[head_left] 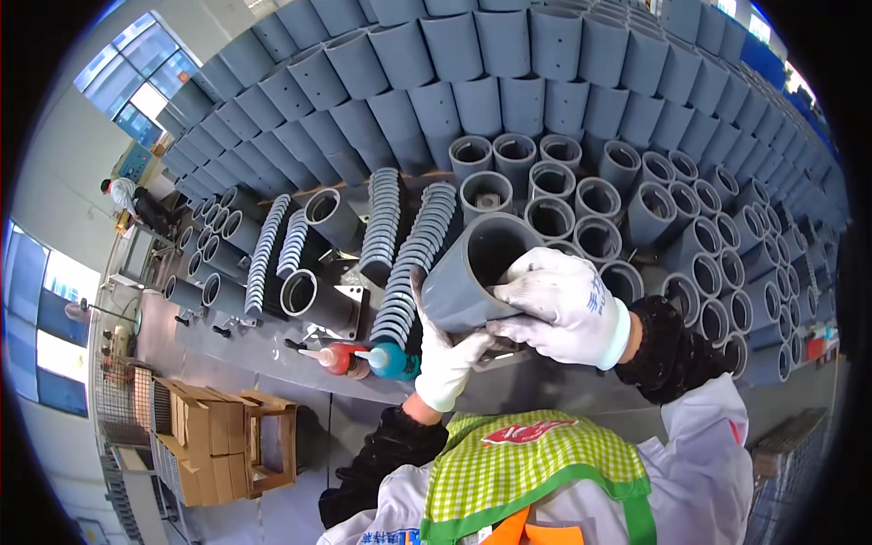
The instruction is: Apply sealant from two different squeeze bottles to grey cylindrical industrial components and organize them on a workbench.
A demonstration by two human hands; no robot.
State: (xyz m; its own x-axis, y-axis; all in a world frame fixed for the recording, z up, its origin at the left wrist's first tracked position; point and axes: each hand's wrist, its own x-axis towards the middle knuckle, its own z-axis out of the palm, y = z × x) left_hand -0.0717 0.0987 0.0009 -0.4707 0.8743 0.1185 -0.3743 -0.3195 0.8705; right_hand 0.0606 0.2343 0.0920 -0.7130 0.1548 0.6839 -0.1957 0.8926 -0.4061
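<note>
Both of my hands, in white gloves, hold a grey plastic cylinder (454,295) above the front edge of the workbench. It is tilted, with its open mouth toward the upper right. My left hand (445,359) is wrapped round its left side and lower end. At the near rim, my right hand (568,304) grips the wall, some of its fingers hidden at the mouth. Just left of my left hand stand a red squeeze bottle (341,359) and a teal squeeze bottle (389,361). Behind them runs a nested row of curved grey pieces (422,245).
Another grey cylinder (318,300) lies by a metal block on the bench at left. Upright cylinders (599,238) crowd the right side, and a high wall of stacked cylinders (400,59) closes the back. Cardboard (209,436) and a wooden frame stand on the floor. A person (132,195) works far left.
</note>
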